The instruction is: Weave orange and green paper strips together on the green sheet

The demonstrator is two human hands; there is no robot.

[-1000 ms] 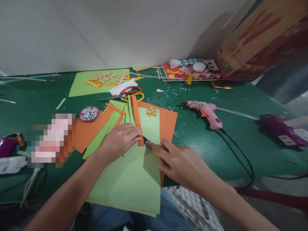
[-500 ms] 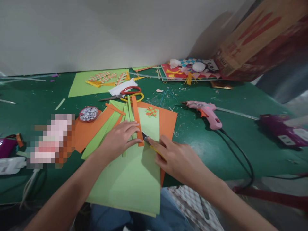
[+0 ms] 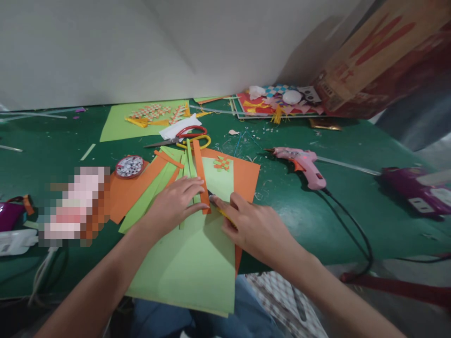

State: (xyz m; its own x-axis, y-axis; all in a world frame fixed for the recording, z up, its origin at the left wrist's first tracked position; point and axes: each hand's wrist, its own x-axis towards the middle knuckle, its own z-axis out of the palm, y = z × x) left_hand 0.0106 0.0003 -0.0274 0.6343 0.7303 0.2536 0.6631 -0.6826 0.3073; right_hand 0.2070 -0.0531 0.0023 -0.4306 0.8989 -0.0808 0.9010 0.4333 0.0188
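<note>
My left hand (image 3: pixel 178 199) lies with fingers spread over an orange paper strip (image 3: pixel 200 164), its fingertips and thumb pressing the strip down. Closed in my right hand (image 3: pixel 257 230) is a yellow utility knife (image 3: pixel 225 215), my index finger stretched along its front end. The knife's dark tip touches or nearly touches the strip's right edge; exactly where cannot be seen. Beneath lie light green paper sheets (image 3: pixel 186 272) on an orange sheet (image 3: pixel 248 180). Green strips (image 3: pixel 151 199) fan out to the left. A small woven orange-and-green piece (image 3: pixel 221 163) rests near the top of the sheets.
Scissors (image 3: pixel 192 133) with red and yellow handles lie beyond the strips. A pink glue gun (image 3: pixel 303 162) with a cord is to the right. A round case of beads or eyes (image 3: pixel 130 167) sits left. A paper bag (image 3: pixel 373 56) stands at the back right.
My right hand has shifted slightly left and away from me, bringing the knife's tip closer along the orange strip's edge. My left hand stays in place.
</note>
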